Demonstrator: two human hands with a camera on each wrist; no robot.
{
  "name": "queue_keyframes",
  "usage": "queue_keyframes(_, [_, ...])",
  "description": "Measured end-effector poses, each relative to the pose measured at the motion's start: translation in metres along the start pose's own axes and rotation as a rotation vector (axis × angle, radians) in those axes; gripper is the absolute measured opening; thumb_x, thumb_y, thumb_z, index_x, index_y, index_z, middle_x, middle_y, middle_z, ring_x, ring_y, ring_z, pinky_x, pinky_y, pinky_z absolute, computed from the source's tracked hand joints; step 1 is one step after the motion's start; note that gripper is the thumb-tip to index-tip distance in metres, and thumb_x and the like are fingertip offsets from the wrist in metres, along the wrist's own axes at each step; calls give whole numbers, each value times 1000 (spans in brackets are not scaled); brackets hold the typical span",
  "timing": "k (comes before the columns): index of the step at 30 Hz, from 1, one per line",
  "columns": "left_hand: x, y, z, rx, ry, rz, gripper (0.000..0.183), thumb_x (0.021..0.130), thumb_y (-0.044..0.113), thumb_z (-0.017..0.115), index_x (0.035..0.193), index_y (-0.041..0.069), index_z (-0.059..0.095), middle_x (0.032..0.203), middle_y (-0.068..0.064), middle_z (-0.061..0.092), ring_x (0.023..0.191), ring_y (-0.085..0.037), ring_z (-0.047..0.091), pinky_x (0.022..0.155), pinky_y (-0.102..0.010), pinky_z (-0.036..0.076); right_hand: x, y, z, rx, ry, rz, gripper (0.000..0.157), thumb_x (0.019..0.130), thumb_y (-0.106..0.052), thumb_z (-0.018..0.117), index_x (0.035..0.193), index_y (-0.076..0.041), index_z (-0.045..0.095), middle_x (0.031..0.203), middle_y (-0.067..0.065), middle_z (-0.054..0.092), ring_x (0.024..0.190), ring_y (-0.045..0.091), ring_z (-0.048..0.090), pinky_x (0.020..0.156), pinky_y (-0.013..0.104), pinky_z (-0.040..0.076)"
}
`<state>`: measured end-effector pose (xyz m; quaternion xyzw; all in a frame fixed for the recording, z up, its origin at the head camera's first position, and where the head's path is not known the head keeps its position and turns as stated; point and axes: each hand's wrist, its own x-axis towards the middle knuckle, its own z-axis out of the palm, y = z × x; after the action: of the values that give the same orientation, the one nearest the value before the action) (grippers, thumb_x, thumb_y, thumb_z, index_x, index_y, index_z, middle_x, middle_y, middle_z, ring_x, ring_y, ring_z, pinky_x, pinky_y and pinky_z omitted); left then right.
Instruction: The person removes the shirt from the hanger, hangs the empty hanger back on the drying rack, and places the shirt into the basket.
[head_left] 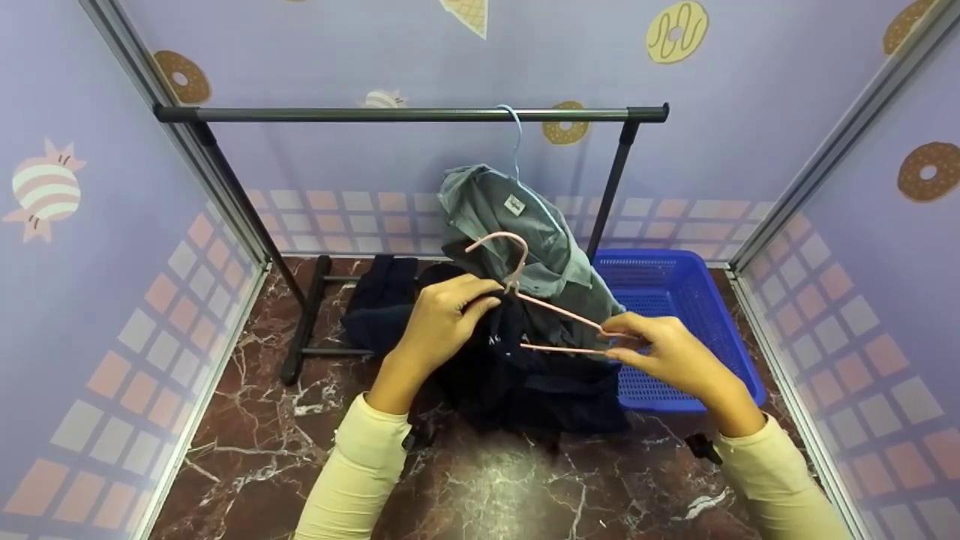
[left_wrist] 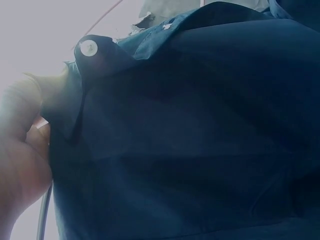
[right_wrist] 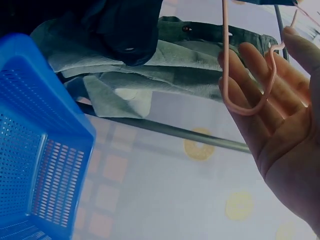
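My left hand [head_left: 446, 311] pinches a navy shirt [head_left: 540, 397] close to the neck of a pink hanger [head_left: 559, 309]. White lettering shows inside that shirt, and a white button [left_wrist: 89, 48] stands out on its edge in the left wrist view. My right hand [head_left: 660, 349] holds the rounded end of the hanger between thumb and fingers. The other end of the hanger is hidden in the dark cloth. Its hook points up and left. Just behind, a grey-green shirt [head_left: 487, 202] hangs askew from a light blue hanger [head_left: 518, 142].
A dark rail [head_left: 337, 115] of a clothes rack spans the back, carrying the light blue hanger. At right on the marbled surface [head_left: 300, 465] stands a blue basket [head_left: 730, 337]. More dark folded clothing [head_left: 379, 300] lies by the rack's left foot. Patterned walls enclose three sides.
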<state>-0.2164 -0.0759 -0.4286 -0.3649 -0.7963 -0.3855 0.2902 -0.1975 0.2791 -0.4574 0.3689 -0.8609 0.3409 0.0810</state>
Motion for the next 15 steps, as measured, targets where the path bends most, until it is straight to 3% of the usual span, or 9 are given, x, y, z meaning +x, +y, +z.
queue_keyframes(4, [0,1,2,-2,4,7,15,95,13,73,107,3,78,94,-7,77,85,-17,73,80,-32,60,8,-2,2,-3,-75,4,32,87,-10,82,117,-8,70,105,3,80,93,22,79,75,37,65])
queue_keyframes(8, [1,2,4,-7,13,17,15,95,12,73,106,3,78,93,-6,76,85,-17,72,80,-31,60,14,-4,7,-62,-131,28,36,86,-13,84,118,-10,69,103,-1,80,91,17,78,75,36,64])
queue_keyframes(15, [2,3,4,-5,14,16,15,96,12,73,107,2,78,93,-7,76,85,-18,72,80,-31,60,16,-3,18,-188,-82,19,41,81,-13,88,117,-12,68,89,-8,79,76,12,75,66,36,60])
